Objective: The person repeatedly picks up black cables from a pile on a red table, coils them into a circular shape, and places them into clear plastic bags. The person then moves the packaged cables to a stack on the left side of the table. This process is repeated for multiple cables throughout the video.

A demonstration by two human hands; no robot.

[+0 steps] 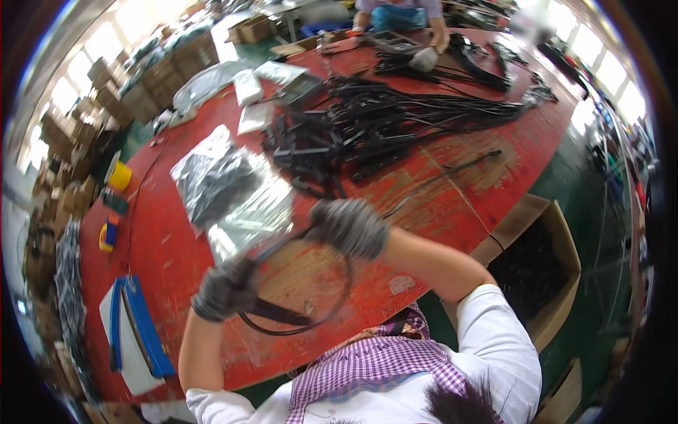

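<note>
Red, scuffed worktop (452,191) carries clear plastic bags (233,191) of black parts at left, a large tangled heap of black cables (381,120) waiting at centre and an open cardboard box (544,275) at right, so most of the winding looks undone. One black cable (311,311) is partly looped into a coil above the near edge. The left hand (224,288), in a grey knit glove, is clenched around the coil's gathered end, forearm rising from below; the right hand (349,226), also gloved, grips the loop higher up, elbow bent outward.
</note>
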